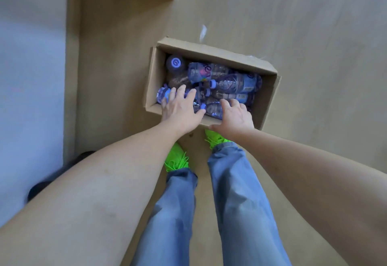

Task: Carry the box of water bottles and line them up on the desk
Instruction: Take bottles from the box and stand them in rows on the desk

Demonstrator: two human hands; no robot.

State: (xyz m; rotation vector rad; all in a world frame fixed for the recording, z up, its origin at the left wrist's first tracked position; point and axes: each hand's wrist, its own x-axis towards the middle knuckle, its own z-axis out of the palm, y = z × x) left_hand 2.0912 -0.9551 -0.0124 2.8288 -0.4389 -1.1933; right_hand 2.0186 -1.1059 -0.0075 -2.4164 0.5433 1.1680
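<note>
Directly below the person, both spread, empty hands, left hand [180,108] and right hand [236,117], reach the near long wall of the open brown cardboard box [270,96] of plastic water bottles [230,81].

Bottles [228,83] in box [211,51] on floor [314,35], just before feet [196,152].
</note>
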